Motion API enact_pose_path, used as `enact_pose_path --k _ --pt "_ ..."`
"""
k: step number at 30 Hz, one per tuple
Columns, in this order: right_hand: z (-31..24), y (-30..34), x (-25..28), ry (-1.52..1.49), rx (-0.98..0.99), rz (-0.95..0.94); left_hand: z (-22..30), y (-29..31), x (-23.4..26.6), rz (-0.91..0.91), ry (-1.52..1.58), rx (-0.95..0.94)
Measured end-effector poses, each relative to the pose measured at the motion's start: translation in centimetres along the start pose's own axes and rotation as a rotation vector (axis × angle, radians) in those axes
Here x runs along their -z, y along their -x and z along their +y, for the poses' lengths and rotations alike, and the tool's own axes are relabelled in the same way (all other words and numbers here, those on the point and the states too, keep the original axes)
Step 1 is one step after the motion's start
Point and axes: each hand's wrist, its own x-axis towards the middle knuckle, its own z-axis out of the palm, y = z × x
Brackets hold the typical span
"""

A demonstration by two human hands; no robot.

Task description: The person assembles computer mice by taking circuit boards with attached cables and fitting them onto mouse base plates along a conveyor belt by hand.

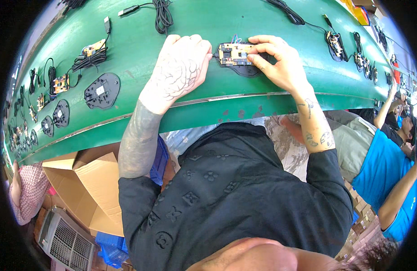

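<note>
A yellowish circuit board (235, 53) with black parts lies over a black mouse base (247, 70) on the green surface in front of me. Thin coloured wires (236, 39) stick up from the board's far edge. My left hand (183, 61) is closed at the board's left side, around the black cable that leads to it. More of this USB cable (163, 16) lies bundled beyond my knuckles. My right hand (277, 58) holds the board's right end between thumb and fingers; the fingertips partly hide that end.
The green conveyor belt (140, 49) carries a bare mouse base (102, 91), a board with coiled cable (91, 53) and more assemblies to the left. Another mouse assembly (336, 45) lies at right. Below left stands an open cardboard box (100, 180). A person in blue (384, 167) sits at right.
</note>
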Motion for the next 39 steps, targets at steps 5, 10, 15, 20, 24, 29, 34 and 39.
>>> enact_pose_path --k 5,10,15,20,24,29,34,39 --pt "-1.5 -0.1 -1.1 0.018 0.192 0.149 -0.1 0.1 -0.3 0.061 0.039 0.025" --pt "-3.2 -0.6 -3.0 0.262 0.401 0.079 -0.8 0.0 -0.8 0.094 0.146 0.013" --pt "-4.1 -0.7 -3.5 0.302 0.386 0.114 -0.7 0.2 -0.8 0.150 0.075 0.027" --pt "-3.7 -0.7 -2.8 0.346 0.309 0.115 -0.7 0.1 0.8 0.236 -0.040 0.070" --pt "1.4 -2.1 0.5 0.481 0.155 0.175 -1.8 3.0 5.3 0.409 -0.036 0.173" --pt "7.1 -3.7 4.5 0.820 -0.099 0.204 -4.6 12.4 9.1 0.459 -0.159 0.507" --pt "-6.0 -8.7 -2.1 0.229 0.220 0.116 -5.2 17.3 9.7 0.373 -0.179 0.601" --pt "-16.5 -16.3 -12.3 0.013 0.575 0.056 -3.7 15.9 7.3 0.353 -0.156 0.552"
